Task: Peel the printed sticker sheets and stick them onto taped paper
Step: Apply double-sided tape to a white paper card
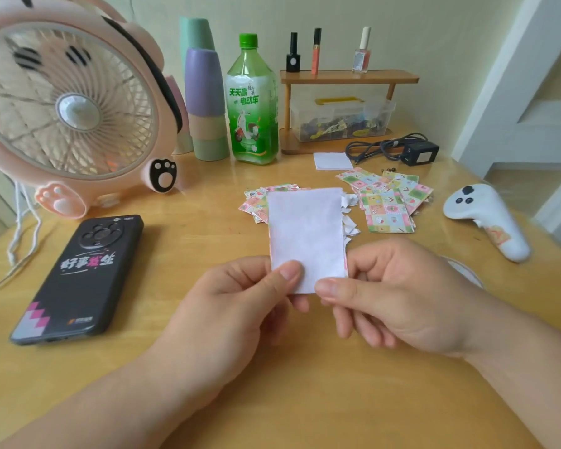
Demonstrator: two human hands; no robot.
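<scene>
A sticker sheet [306, 231] is held upright above the wooden table, its white back toward me and a thin printed edge showing on the right. My left hand [240, 306] pinches its lower left corner, and my right hand [399, 299] pinches its lower right corner. Behind it lie a pile of printed sticker sheets [389, 202] on the right, smaller printed pieces [256, 202] on the left, and torn white backing scraps [350, 218]. A small white paper pad [332, 161] lies further back.
A black phone [81, 277] lies at the left. A pink fan [68, 105], stacked cups [204, 102] and a green bottle [253, 105] stand behind. A wooden shelf [347, 79] with a plastic box, a black adapter [418, 152] and a white controller [489, 218] are at the right.
</scene>
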